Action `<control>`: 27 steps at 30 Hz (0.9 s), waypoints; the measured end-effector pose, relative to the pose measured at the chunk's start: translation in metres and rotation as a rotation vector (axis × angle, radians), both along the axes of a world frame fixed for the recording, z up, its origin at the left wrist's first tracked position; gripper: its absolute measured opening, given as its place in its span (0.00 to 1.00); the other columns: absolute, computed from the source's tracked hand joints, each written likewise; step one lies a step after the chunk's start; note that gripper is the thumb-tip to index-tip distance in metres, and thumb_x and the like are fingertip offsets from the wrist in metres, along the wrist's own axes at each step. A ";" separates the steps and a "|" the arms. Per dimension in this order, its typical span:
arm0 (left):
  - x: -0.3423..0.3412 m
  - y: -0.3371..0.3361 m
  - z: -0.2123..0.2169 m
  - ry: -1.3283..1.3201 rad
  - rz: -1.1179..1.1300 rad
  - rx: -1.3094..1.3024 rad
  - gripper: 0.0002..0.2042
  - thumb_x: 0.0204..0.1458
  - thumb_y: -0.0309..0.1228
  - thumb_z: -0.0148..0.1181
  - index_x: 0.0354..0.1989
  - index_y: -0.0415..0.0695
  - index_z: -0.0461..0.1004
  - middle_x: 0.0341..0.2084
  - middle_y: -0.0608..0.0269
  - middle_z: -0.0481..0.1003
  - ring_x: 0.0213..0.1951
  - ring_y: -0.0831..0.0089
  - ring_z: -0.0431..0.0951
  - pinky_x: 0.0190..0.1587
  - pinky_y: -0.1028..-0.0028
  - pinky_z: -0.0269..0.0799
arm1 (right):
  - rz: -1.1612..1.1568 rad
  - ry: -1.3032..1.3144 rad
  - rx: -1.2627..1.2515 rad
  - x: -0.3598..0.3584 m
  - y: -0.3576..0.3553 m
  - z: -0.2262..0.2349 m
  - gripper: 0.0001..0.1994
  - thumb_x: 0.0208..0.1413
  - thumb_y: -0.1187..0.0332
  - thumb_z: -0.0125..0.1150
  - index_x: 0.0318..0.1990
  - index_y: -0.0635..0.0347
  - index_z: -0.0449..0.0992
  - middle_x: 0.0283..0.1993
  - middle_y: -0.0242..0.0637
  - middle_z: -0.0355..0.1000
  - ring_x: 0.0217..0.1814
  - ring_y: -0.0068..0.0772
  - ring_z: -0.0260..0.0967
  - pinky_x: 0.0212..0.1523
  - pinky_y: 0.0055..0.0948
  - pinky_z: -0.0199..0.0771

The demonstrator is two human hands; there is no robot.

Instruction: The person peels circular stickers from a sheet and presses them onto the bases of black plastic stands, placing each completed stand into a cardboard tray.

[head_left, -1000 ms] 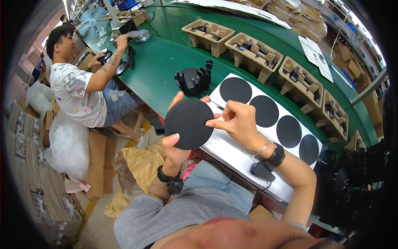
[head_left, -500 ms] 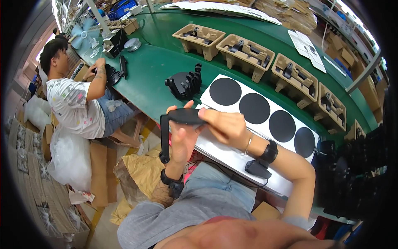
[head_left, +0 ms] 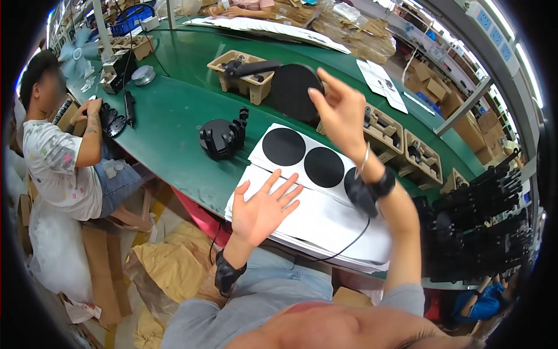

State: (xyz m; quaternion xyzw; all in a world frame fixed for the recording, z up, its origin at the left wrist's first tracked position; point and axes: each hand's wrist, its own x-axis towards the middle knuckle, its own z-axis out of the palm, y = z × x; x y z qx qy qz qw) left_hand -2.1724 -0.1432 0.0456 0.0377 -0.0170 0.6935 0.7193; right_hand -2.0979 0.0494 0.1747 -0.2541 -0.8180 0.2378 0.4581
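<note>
My right hand [head_left: 343, 116] grips the edge of a black round stand base [head_left: 293, 93] with a jointed arm. It holds this up over the moulded pulp trays, the arm pointing left across the nearest tray [head_left: 250, 87]. My left hand [head_left: 257, 214] is open, fingers spread and palm up, with nothing in it. Under that hand lie white sheets [head_left: 325, 224]. Beyond it, black round pads [head_left: 283, 146] sit in a row on a white strip, one partly hidden by my right wrist. Left of the strip stands a cluster of black round bases with arms [head_left: 218, 138].
More pulp trays [head_left: 423, 158] holding black parts run along the green bench [head_left: 174, 125]. Many black parts [head_left: 476, 227] are massed at the right. A co-worker [head_left: 64, 145] handles black parts at the left; another person's hands [head_left: 232, 10] show across the bench. A cable crosses the sheets.
My right hand has carried the stand base away from my left hand, up and to the right toward the trays. My left hand has let go and spread open. The view has shifted right.
</note>
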 end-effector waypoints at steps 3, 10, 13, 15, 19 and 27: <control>-0.001 -0.001 -0.004 0.019 -0.001 0.014 0.35 0.55 0.51 0.44 0.68 0.47 0.47 0.68 0.45 0.46 0.69 0.51 0.46 0.68 0.56 0.43 | -0.165 -0.296 0.098 -0.048 0.062 0.006 0.22 0.44 0.68 0.67 0.49 0.69 0.76 0.29 0.50 0.77 0.33 0.29 0.78 0.37 0.28 0.76; 0.003 0.002 -0.003 -0.067 -0.082 -0.007 0.33 0.57 0.51 0.41 0.69 0.50 0.47 0.69 0.50 0.49 0.69 0.57 0.49 0.68 0.60 0.45 | -0.458 -0.459 0.046 -0.153 0.177 -0.022 0.11 0.39 0.72 0.60 0.30 0.71 0.79 0.36 0.62 0.74 0.43 0.59 0.73 0.46 0.43 0.75; 0.011 0.000 -0.004 -0.032 -0.079 -0.031 0.34 0.55 0.52 0.42 0.68 0.49 0.49 0.69 0.47 0.45 0.70 0.54 0.44 0.69 0.57 0.42 | -0.527 -0.506 -0.077 -0.163 0.187 -0.038 0.11 0.44 0.71 0.60 0.34 0.69 0.80 0.41 0.60 0.74 0.47 0.56 0.73 0.49 0.40 0.75; 0.012 -0.002 -0.005 -0.042 -0.088 -0.039 0.34 0.56 0.52 0.41 0.68 0.49 0.49 0.69 0.48 0.44 0.70 0.55 0.44 0.70 0.58 0.42 | -0.495 -0.599 -0.064 -0.169 0.185 -0.044 0.12 0.45 0.71 0.60 0.36 0.69 0.80 0.42 0.60 0.74 0.48 0.56 0.73 0.49 0.39 0.75; 0.014 -0.008 -0.003 -0.011 -0.090 -0.045 0.34 0.56 0.53 0.41 0.69 0.50 0.48 0.70 0.50 0.43 0.71 0.57 0.43 0.70 0.59 0.41 | -0.404 -0.745 -0.057 -0.174 0.171 -0.059 0.13 0.48 0.70 0.60 0.39 0.68 0.80 0.45 0.58 0.74 0.50 0.55 0.73 0.50 0.41 0.75; 0.007 -0.012 -0.004 0.109 -0.081 -0.072 0.35 0.55 0.54 0.43 0.69 0.50 0.47 0.70 0.51 0.43 0.70 0.57 0.44 0.69 0.59 0.43 | -0.412 -0.497 0.104 -0.159 0.151 -0.103 0.24 0.42 0.54 0.73 0.29 0.72 0.78 0.31 0.59 0.74 0.38 0.54 0.75 0.41 0.39 0.78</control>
